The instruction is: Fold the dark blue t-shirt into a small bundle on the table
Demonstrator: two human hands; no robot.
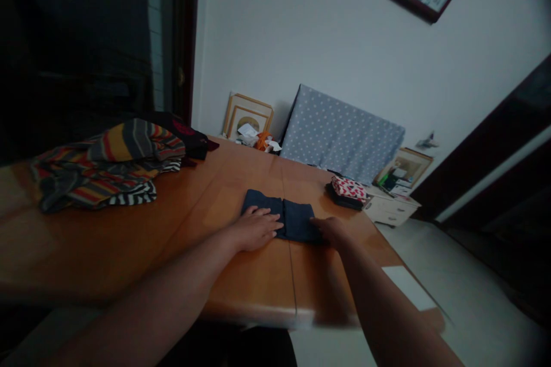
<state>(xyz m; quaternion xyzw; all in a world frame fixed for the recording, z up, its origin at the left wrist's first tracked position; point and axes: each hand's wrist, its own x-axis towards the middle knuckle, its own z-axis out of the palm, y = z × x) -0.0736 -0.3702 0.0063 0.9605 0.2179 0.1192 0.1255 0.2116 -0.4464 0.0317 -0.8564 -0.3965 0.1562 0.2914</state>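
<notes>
Left hand (pixel 253 229) lies flat on the blue cloth (pixel 297 221) at twelve o'clock; right hand (pixel 331 232), apart, touches its edge, grip unclear. Flat hands smooth best.

A folded dark blue garment (pixel 297 221) lies flat on the wooden table (pixel 241 281).

My work surface is an orange-brown wooden table (pixel 253 281) with a seam running across it. Directly on it lie a folded navy cloth (pixel 262 203) at centre, a pile of striped knit garments (pixel 107 166) to my left, and a dark bag (pixel 189 140) behind that pile. To the right, a red-and-white patterned pouch (pixel 348 189) sits on a dark folded item (pixel 336 198).
</notes>
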